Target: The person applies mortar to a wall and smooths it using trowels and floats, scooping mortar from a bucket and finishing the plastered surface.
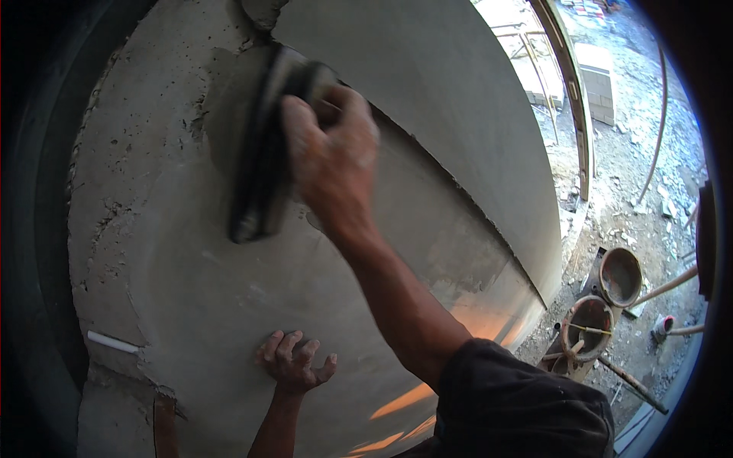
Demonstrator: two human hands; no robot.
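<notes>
In front of me is a wall covered in grey plaster (221,305). My right hand (336,145) grips a long, dark plastering float (259,164), its blade tilted and running nearly up and down over the plaster at upper left. Motion blurs the float, so I cannot tell whether its whole face touches the wall. Lower down, my left hand (294,365) holds nothing; its fingers are apart and bent, with the tips at the plaster. A raised plaster edge (458,183) slants down to the right, beyond my right forearm.
A short white pipe (113,341) sticks out of the rougher plaster at lower left. Two round buckets (620,276) stand at right, one with a tool handle in it. Beyond are poles, a tall post (569,91), stacked blocks (595,84) and rubble-strewn ground (634,206).
</notes>
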